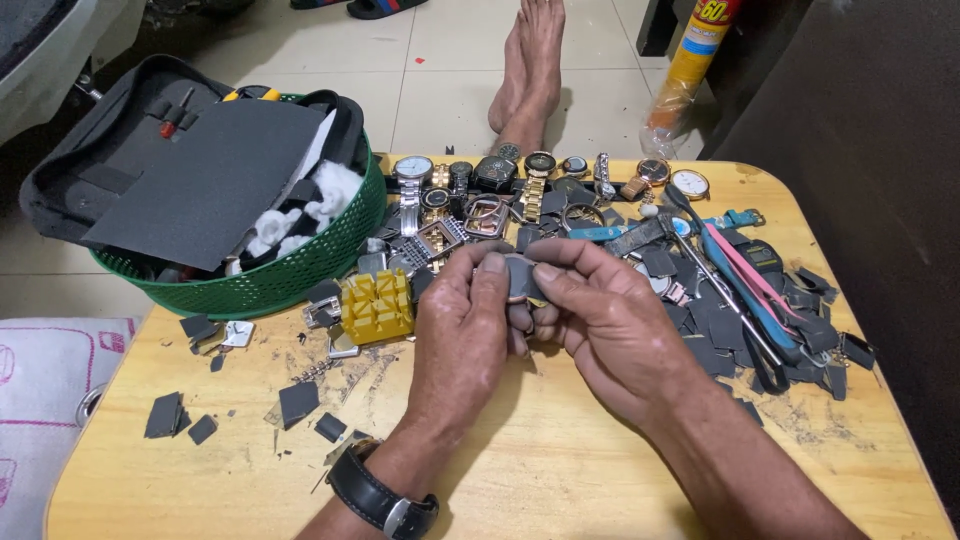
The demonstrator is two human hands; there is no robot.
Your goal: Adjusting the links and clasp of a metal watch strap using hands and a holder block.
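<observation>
A worn yellow wooden table point(560, 480) over pale floor tiles carries the clutter. Above its middle, the left hand point(462, 330) and right hand point(598, 320) pinch a small grey piece point(522, 277) between thumbs and fingertips — both closed on it, and what lies under the fingers is hidden. Just to the left stands a yellow slotted block point(376, 306); along the far edge lie wristwatches point(470, 190); a green basket point(290, 270) sits at the far-left corner. Done well, the pinch would stay low over the table — a dropped piece would vanish among the grey scraps point(300, 402).
</observation>
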